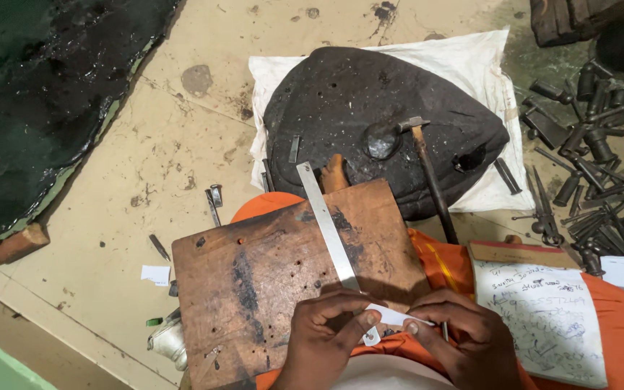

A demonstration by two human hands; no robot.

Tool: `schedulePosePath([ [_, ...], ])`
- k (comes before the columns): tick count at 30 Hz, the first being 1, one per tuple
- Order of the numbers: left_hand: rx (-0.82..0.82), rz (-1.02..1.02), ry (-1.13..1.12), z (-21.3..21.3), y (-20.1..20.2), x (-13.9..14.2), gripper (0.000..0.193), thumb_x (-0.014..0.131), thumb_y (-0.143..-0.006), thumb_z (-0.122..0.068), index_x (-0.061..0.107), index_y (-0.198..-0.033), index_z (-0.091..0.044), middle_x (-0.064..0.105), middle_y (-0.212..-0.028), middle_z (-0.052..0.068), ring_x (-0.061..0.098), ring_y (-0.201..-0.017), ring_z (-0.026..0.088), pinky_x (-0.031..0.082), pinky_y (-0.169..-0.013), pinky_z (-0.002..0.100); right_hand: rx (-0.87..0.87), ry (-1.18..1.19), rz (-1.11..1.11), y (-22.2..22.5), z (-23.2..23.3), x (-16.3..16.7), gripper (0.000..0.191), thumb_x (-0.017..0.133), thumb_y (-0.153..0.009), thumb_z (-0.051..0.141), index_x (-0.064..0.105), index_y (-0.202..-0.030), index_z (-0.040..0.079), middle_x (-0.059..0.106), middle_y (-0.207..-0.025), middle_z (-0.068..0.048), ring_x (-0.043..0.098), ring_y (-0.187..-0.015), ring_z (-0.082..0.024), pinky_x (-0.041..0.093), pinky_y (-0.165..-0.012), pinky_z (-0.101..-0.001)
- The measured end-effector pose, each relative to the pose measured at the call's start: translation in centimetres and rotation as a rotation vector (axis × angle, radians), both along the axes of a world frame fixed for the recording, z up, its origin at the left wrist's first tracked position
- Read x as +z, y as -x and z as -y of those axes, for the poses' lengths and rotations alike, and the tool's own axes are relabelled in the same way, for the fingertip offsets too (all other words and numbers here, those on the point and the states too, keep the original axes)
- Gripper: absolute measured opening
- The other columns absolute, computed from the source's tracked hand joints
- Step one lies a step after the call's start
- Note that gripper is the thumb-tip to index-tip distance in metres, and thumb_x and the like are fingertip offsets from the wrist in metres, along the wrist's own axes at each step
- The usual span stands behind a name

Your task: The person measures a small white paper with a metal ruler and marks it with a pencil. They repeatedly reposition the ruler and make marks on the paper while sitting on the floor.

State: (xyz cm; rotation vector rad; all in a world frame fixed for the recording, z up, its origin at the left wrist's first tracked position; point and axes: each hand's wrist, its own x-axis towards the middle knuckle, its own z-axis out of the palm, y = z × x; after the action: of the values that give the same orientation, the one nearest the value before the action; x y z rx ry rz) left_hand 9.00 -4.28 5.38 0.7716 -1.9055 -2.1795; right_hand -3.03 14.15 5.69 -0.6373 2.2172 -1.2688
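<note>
A: White paper strip (391,316), low in the frame's middle, lies on the wooden board (254,274) against the steel ruler (330,231). How best to handle it?

B: I'd keep the left hand (323,339) pinching its near end, fingers narrow, and the right hand (464,339) pinching the far end, pulling it taut along the ruler's edge.

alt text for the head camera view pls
Left hand and right hand pinch a small white strip over a scorched wooden board bearing a steel ruler; beyond, a hammer rests on a dark stone block.
</note>
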Motion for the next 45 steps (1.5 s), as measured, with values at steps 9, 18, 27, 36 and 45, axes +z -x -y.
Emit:
schedulePosePath([
  [9,-0.123,-0.299,0.417,-1.4,0.4,-0.4,0.009,0.077,-0.084,0.003,0.077,-0.092,-0.001,0.078,-0.089,0.008,0.076,-0.089,0.018,0.058,-0.088,0.036,0.109,0.266,-0.087,-0.1,0.5,0.3,0.024,0.091,-0.068,0.008,0.078,-0.087,0.002,0.076,-0.088,-0.007,0.075,-0.078,-0.014,0.059,-0.065,-0.0265],
  [18,-0.185,-0.238,0.486,-2.3,0.6,-0.1,0.005,0.082,-0.087,-0.002,0.077,-0.088,-0.003,0.074,-0.081,0.008,0.074,-0.083,0.019,0.056,-0.087,0.036,-0.040,0.225,-0.212,-1.5,0.4,-2.1,0.010,0.075,-0.083,0.003,0.069,-0.076,-0.001,0.071,-0.075,-0.007,0.069,-0.062,-0.011,0.053,-0.054,-0.0232],
  [27,-0.139,-0.002,0.278,-2.2,0.8,0.4,0.011,0.082,-0.084,-0.008,0.077,-0.090,-0.001,0.076,-0.084,0.009,0.074,-0.076,0.019,0.056,-0.065,0.033,-0.122,0.222,-0.043,-0.3,-0.1,-4.0,0.016,0.061,-0.095,0.005,0.070,-0.081,0.003,0.075,-0.078,-0.006,0.072,-0.072,-0.013,0.056,-0.066,-0.0247],
  [36,-0.209,-0.089,0.450,-2.1,0.8,0.0,0.007,0.082,-0.082,-0.004,0.078,-0.088,-0.004,0.069,-0.073,0.009,0.069,-0.070,0.021,0.053,-0.065,0.035,0.041,0.145,-0.034,-0.4,-0.2,-2.5,0.014,0.081,-0.083,0.013,0.073,-0.082,0.002,0.071,-0.070,-0.003,0.064,-0.059,-0.009,0.048,-0.052,-0.0241],
  [45,-0.205,-0.141,0.484,-2.1,0.8,-0.1,0.006,0.080,-0.084,-0.003,0.075,-0.087,-0.003,0.066,-0.074,0.009,0.069,-0.072,0.024,0.054,-0.074,0.038,-0.003,0.196,-0.103,-1.6,1.1,-2.0,0.018,0.066,-0.095,0.012,0.066,-0.080,0.001,0.064,-0.070,-0.003,0.059,-0.058,-0.008,0.047,-0.049,-0.0260],
])
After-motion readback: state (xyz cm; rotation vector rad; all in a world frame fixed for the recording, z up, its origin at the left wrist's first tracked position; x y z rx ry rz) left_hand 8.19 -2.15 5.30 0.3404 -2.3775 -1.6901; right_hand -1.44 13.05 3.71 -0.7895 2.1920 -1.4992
